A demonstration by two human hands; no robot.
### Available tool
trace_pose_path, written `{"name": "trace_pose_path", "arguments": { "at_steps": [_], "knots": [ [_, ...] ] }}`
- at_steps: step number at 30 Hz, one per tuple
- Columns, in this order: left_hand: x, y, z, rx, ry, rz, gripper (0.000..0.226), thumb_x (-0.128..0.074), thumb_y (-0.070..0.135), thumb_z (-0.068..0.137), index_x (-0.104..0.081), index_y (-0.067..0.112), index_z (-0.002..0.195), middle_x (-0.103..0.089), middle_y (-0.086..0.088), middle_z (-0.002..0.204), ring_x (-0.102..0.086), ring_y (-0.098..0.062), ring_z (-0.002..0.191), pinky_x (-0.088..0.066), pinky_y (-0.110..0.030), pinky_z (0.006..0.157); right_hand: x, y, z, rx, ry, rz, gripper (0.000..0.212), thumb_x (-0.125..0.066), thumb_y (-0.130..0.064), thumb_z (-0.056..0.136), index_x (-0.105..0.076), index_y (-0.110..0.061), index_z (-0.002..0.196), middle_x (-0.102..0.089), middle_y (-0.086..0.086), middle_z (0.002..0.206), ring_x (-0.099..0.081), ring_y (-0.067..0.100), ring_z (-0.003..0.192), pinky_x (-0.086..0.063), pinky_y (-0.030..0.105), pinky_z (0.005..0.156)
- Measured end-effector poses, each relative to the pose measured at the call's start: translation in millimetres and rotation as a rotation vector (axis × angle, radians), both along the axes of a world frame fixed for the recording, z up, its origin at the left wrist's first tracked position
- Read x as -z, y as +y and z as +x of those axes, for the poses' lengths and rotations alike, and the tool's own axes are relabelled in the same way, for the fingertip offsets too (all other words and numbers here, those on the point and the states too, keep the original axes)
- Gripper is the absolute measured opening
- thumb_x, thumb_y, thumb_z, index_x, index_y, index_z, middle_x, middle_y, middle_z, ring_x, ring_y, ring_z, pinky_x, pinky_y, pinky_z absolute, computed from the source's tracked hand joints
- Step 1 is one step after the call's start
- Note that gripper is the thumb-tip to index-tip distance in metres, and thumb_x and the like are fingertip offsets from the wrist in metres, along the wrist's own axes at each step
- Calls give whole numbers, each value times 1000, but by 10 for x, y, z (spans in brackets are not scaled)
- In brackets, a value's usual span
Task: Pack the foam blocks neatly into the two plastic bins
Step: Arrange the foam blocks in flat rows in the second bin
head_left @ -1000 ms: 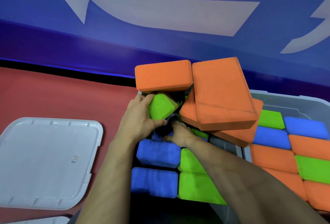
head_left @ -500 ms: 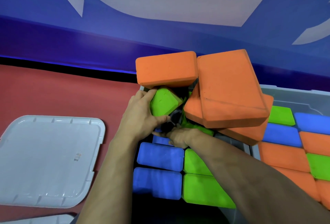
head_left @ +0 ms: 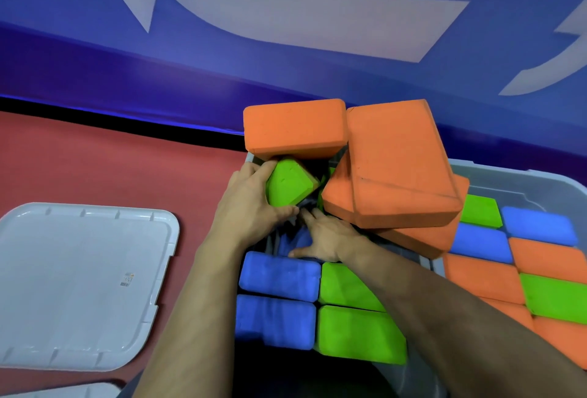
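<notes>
Two hands work the left bin (head_left: 251,157): left hand (head_left: 251,207) fingers clasp a tilted green foam block (head_left: 290,184); right hand (head_left: 324,237) lies splayed, empty. Better to square it before pressing down.

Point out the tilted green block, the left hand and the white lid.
tilted green block (head_left: 290,183), head view, middle of its lit top face
left hand (head_left: 251,204), head view, back of the hand
white lid (head_left: 79,283), head view, flat centre panel

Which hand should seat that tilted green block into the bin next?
Left. The left hand already wraps the tilted green block, while the right hand lies flat on the blocks below, beside it.
</notes>
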State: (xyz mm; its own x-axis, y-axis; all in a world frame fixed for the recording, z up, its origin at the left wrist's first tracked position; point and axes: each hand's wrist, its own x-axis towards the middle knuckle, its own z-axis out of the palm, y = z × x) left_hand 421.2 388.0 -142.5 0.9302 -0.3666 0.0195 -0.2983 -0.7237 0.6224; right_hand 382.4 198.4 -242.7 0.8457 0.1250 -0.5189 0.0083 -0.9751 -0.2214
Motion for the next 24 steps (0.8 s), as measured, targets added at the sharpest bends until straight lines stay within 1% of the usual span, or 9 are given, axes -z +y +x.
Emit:
{"name": "trace_pose_path", "arguments": {
  "at_steps": [2, 4, 7, 9, 11, 14, 18, 22, 24],
  "knots": [
    [0, 4, 3, 1, 1, -6, 80, -84, 49, 68, -47, 35, 138, -41, 11, 109, -45, -20, 115, -47, -44, 94, -43, -4, -66, 24, -28, 15, 97, -62, -72, 83, -20, -23, 155, -32, 12, 154, -46, 39, 135, -41, 47, 105],
    [4, 7, 3, 0, 7, -6, 80, -84, 48, 68, -47, 35, 137, -40, 12, 108, -45, -21, 115, -47, -44, 94, -81, 16, -134, -34, -15, -14, 83, -54, -66, 92, -18, -32, 158, -28, 15, 153, -45, 43, 131, -41, 49, 106],
    [-1, 4, 4, 10, 6, 14, 80, -84, 48, 68, -46, 35, 137, -38, 11, 107, -45, -24, 114, -47, -45, 94, -170, -50, -224, -59, -47, 9, 60, -44, -59, 100, -29, -39, 154, -28, 14, 146, -44, 43, 128, -36, 49, 111],
    [-6, -1, -1, 11, 13, 24, 80, -84, 47, 68, -46, 35, 137, -37, 11, 108, -44, -25, 114, -46, -43, 95, -221, -175, -325, -17, -85, 105, 53, -44, -52, 103, -33, -37, 153, -29, 12, 140, -45, 40, 128, -35, 46, 113],
    [-12, -4, -9, 7, 17, 22, 80, -85, 47, 68, -46, 34, 137, -38, 9, 109, -44, -25, 114, -46, -43, 95, -237, -327, -491, 36, -93, 226, 50, -45, -45, 104, -34, -35, 152, -29, 8, 144, -47, 33, 130, -34, 41, 114],
    [-13, -9, -13, 3, 32, 34, 81, -84, 47, 69, -46, 33, 138, -45, 3, 118, -45, -27, 116, -46, -44, 97, -237, -563, -763, 172, -50, 334, 43, -47, -43, 103, -33, -44, 145, -32, 0, 145, -45, 23, 135, -33, 40, 116],
    [-20, -23, -34, 2, 47, 45, 83, -84, 47, 70, -44, 33, 142, -46, 1, 124, -43, -27, 119, -45, -44, 100, -266, -722, -918, 164, -53, 257, 42, -51, -44, 100, -34, -43, 139, -31, -7, 143, -44, 19, 136, -37, 44, 113],
    [-8, -33, -63, 9, 72, 59, 86, -84, 46, 70, -43, 32, 144, -45, 0, 131, -42, -27, 123, -44, -45, 101, -264, -628, -896, 89, -211, 81, 58, -51, -70, 90, -44, -28, 129, -32, -5, 154, -37, 17, 143, -38, 39, 112],
    [9, -39, -72, 22, 72, 70, 89, -85, 46, 69, -42, 32, 145, -44, -1, 135, -43, -29, 124, -44, -46, 102, -272, -562, -838, 76, -232, 10, 68, -55, -77, 83, -45, -22, 123, -44, -1, 148, -44, 20, 136, -39, 38, 108]
  ]
}}
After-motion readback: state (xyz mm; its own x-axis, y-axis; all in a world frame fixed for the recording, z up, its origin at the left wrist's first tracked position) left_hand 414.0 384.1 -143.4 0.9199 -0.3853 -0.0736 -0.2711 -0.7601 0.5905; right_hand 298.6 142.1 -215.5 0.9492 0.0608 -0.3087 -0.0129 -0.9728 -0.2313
